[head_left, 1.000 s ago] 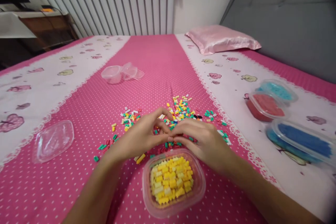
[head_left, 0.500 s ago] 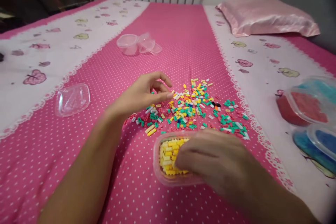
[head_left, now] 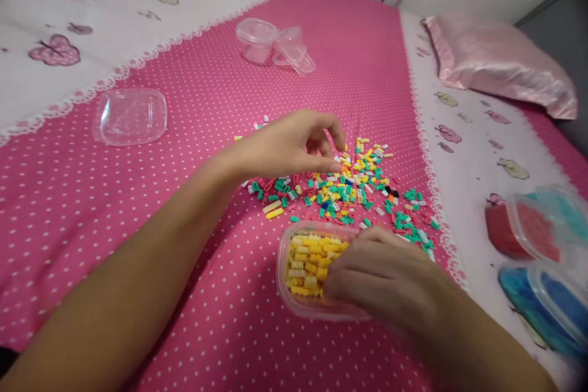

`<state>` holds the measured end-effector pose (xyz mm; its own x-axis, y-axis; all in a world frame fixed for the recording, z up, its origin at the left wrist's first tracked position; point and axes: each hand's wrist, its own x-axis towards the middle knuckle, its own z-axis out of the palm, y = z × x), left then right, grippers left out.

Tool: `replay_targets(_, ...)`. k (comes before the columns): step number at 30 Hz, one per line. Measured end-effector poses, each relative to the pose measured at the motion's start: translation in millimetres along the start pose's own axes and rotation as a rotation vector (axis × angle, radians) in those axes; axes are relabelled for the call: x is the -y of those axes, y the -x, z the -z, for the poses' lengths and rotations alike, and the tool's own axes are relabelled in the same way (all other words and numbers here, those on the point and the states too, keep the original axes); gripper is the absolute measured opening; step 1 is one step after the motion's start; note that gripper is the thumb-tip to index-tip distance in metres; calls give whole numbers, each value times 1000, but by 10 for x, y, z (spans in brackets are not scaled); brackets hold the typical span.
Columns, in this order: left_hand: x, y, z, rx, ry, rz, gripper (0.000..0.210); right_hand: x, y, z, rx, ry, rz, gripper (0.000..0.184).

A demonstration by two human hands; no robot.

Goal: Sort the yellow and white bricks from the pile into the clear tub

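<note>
Above the scattered pile of small toy bricks (head_left: 349,187), my left hand (head_left: 298,144) hovers with thumb and index finger apart. No brick shows between its fingertips. The pile mixes green, yellow, white, red and a few dark pieces. Closer to me sits a clear plastic container (head_left: 287,303) holding yellow bricks (head_left: 310,263). My right hand (head_left: 376,269) reaches into its right side, fingers bent and pressed together. Its fingertips are hidden among the bricks, so I cannot make out what they grip.
A clear lid (head_left: 131,116) lies on the pink dotted bedsheet (head_left: 220,318) at left. Farther back stand clear containers (head_left: 257,43). At right are a tub with red contents (head_left: 509,229) and one with blue contents (head_left: 560,297). A pink pillow (head_left: 500,61) rests behind them.
The camera view has turned and tilted. My left hand has shifted slightly right over the brick pile. My right hand stays in the container of yellow bricks.
</note>
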<state>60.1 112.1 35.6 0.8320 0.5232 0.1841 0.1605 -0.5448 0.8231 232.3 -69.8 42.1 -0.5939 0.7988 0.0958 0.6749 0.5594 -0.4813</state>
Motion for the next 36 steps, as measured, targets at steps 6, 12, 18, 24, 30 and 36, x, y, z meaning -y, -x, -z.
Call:
replay_targets(6,-18,9,8,-17,-40,-21,21,-38,28,-180,20,18,9,50)
replay_targets(12,-15,16,12,-26,-66,-29,21,-15,8,-69,18,71,51,52)
replay_targets(18,32,9,18,-7,-82,-52,24,-15,-8,-38,54,117,52,48)
replay_targets(24,31,12,27,-17,-91,-56,23,-51,-4,-52,15,211,66,45)
replay_targets(30,15,14,29,-60,-105,-26,20,-72,21,-72,-23,229,75,35)
replay_targets(36,60,30,52,-149,-227,30,11,-71,-16,-138,-82,186,86,43)
